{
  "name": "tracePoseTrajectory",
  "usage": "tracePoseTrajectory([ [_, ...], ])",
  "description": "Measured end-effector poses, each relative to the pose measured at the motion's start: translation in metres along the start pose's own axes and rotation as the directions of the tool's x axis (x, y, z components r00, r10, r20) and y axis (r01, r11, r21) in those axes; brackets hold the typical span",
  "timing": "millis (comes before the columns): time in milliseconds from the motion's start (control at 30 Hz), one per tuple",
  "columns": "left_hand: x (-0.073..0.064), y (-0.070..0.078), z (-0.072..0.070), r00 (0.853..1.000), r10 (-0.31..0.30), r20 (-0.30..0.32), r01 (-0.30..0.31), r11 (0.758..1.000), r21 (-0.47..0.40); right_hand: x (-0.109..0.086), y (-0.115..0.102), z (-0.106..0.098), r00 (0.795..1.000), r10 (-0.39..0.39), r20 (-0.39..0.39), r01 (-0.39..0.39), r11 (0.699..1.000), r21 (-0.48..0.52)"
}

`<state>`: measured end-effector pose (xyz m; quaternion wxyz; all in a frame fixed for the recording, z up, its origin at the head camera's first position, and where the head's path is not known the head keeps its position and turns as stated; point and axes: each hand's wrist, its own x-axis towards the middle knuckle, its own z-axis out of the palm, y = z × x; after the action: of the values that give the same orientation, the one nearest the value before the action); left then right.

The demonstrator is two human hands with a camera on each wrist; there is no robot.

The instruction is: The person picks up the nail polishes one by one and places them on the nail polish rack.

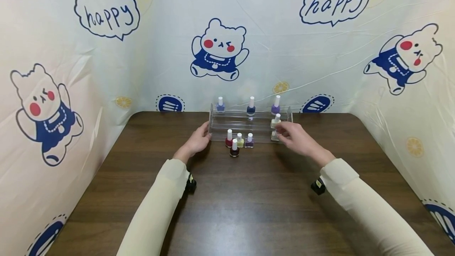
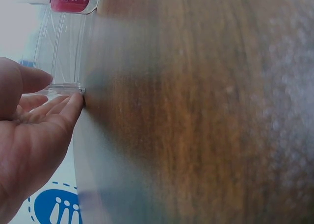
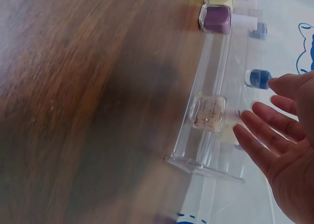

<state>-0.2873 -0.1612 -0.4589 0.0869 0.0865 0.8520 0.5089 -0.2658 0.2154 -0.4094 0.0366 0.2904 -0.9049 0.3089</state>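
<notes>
A clear tiered rack point(image 1: 231, 125) stands at the back of the table. My left hand point(image 1: 199, 139) pinches its left end panel, thumb on one side and fingers on the other in the left wrist view. My right hand point(image 1: 295, 139) is at the rack's right end, its fingers point(image 3: 257, 131) spread and apart from the thumb, close to a clear glittery nail polish bottle point(image 3: 208, 113) on the lowest tier. A pale nail polish bottle point(image 1: 275, 122) is on the tier above. The top tier bears light blue point(image 1: 220, 106), dark blue point(image 1: 251, 110) and purple point(image 1: 275, 108) bottles.
At the rack's front edge stand red point(image 1: 229, 141), yellow point(image 1: 240, 142) and dusky purple point(image 1: 249, 142) nail polish bottles. A dark bottle point(image 1: 234, 152) is nearer on the brown wooden table point(image 1: 241, 208). A printed cloth point(image 1: 160, 50) hangs behind and at both sides.
</notes>
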Motion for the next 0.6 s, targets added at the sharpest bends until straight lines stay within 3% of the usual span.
tracePoseTrajectory([
  [600,0.001,0.0,0.0,1.0,-0.018,-0.002,0.018,1.0,-0.002,0.013,-0.011,0.011,0.999,-0.04,0.003,0.04,0.999,-0.017],
])
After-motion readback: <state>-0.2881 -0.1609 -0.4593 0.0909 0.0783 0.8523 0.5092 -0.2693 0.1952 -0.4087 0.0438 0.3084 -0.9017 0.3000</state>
